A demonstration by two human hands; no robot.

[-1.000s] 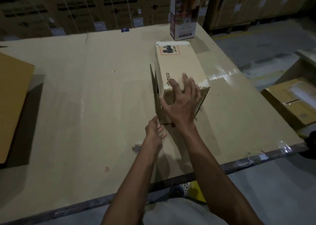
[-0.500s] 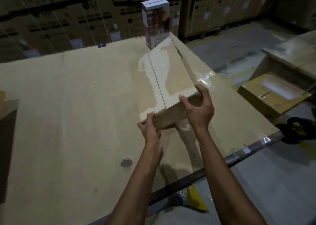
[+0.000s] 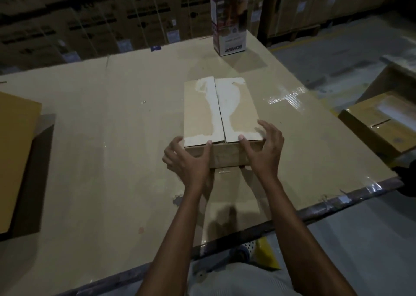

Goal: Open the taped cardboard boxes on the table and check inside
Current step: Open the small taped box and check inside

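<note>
My left hand [image 3: 191, 160] and right hand [image 3: 263, 151] are bare, both forearms uncovered with no sleeves, and I wear a pale knitted garment [image 3: 238, 280] below.

On the cardboard-covered table [image 3: 112, 138]: 1 brown cardboard box [image 3: 219, 113], 1 upright white printed carton [image 3: 229, 17] and 1 flat cardboard piece [image 3: 15, 156]. 2 hands: left hand [image 3: 191, 163], right hand [image 3: 265, 147]. 1 taped box [image 3: 378, 124] sits off the table.

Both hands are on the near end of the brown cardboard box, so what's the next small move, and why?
Probably pry at the centre seam: the brown cardboard box lies flat, flaps closed, and the left hand and right hand have thumbs beside that seam, where the surface looks torn pale.
</note>
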